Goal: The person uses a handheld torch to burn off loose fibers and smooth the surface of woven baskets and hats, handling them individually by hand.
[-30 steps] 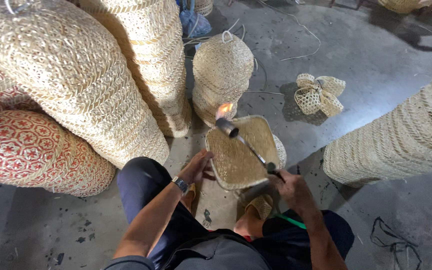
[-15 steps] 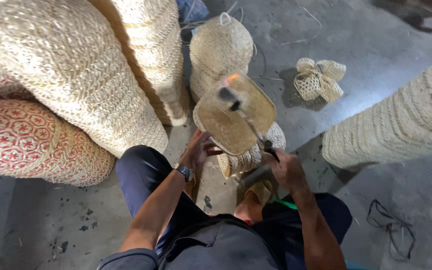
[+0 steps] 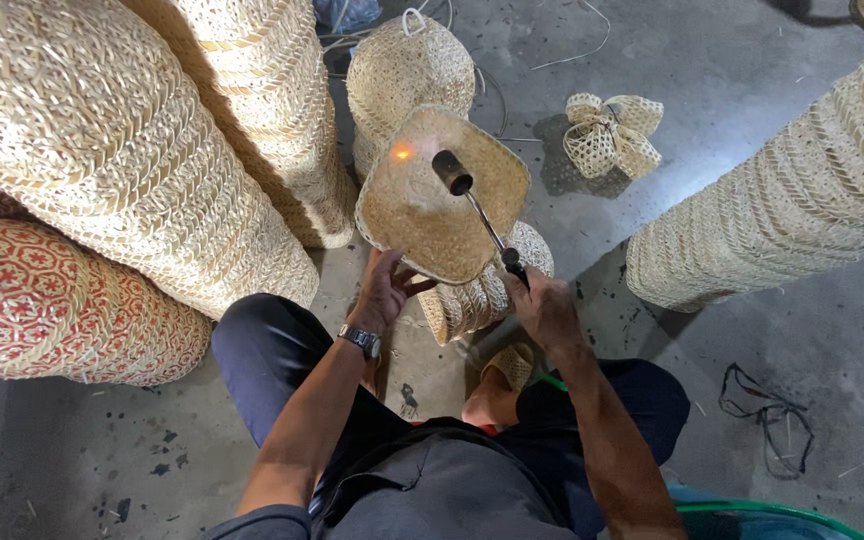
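My left hand (image 3: 384, 290) grips the lower edge of a woven basket (image 3: 422, 215), holding it up tilted so its flat bottom faces me. My right hand (image 3: 544, 308) is shut on the handle of a gas torch (image 3: 479, 212), whose black nozzle points at the basket's bottom. A small orange flame glows on the weave just left of the nozzle. More woven baskets (image 3: 482, 295) sit under the raised one, between my knees. A watch is on my left wrist.
Tall stacks of woven baskets (image 3: 132, 160) lean at the left, with red-patterned ones (image 3: 42, 300) below. Another stack (image 3: 792, 200) lies at the right. A round basket (image 3: 407, 65) and small woven pieces (image 3: 612, 135) stand behind on the concrete floor. A green tub rim (image 3: 772, 515) shows bottom right.
The basket has been lifted and turned a little, and the torch nozzle has moved across its bottom. The flame spot now sits left of the nozzle.
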